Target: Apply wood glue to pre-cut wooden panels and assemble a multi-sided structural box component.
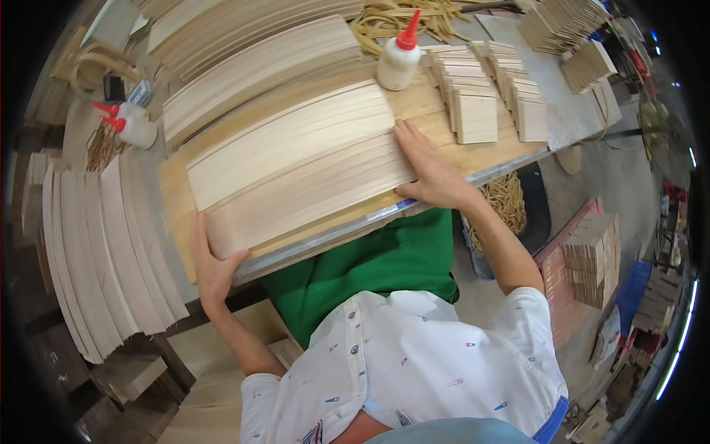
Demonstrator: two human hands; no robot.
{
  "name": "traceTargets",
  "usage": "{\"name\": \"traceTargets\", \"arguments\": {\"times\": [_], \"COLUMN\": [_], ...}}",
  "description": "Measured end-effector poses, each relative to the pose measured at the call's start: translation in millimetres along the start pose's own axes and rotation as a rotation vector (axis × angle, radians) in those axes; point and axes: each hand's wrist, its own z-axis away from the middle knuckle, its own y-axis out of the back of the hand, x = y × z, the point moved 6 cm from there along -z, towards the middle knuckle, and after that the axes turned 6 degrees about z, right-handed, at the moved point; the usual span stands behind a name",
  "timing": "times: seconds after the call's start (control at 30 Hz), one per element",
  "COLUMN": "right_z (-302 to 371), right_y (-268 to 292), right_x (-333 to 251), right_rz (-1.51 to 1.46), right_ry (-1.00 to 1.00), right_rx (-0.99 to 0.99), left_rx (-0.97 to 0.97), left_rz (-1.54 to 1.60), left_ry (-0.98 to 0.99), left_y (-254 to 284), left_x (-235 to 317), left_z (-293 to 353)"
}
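Shirt and apron: my white patterned shirt [414, 362] and green apron [384, 259] lie nearest, just under the near edge of the bench [174, 200].
Left hand: my left hand [212, 268] is spread open, palm pressed against the near-left end of the veneer stack [296, 174], fingers curling up its edge.
Right hand: my right hand [429, 166] lies flat and open against the right end of the same stack, fingertips on top, thumb toward the near edge.
Veneer stack: pale, long, thin wooden strips fanned like cards, lying slantwise across the middle of the bench between my two hands.
Handling, as I judge it: each strip light and bendy, likely to split along the grain; the pile together is stiffer but slides layer on layer. Best squeezed from both ends, supported underneath, kept level.
Glue bottle: white, red nozzle [399, 59], upright, just beyond the stack.
Small wood tiles: rows [481, 96] far right on the bench.
More strips: curved bundle [103, 244] to the left, off the bench.
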Motion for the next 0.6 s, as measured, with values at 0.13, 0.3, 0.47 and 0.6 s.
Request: {"name": "traceTargets", "arguments": {"times": [0.13,0.3,0.47,0.6], "right_z": [1.9,-11.3,-69.6,-97.2], "right_y": [2.5,35.4,55.5,44.0], "right_x": [-0.2,26.8,65.5,58.5], "right_rz": [-0.102,-0.468,-0.384,-0.513], "right_ry": [0.010,-0.198,-0.238,-0.263], "right_rx": [-0.004,0.184,0.671,0.581], "left_rx": [0.018,0.016,0.090,0.049], "left_rz": [-0.029,-0.028,-0.070,-0.032], "left_ry": [-0.004,0.031,-0.114,-0.203], "left_y": [2.7,2.8,1.6,-12.4], "left_x": [-2.4,17.9,61.3,76.5], "left_z": [0.3,3.9,3.3,5.4]}}
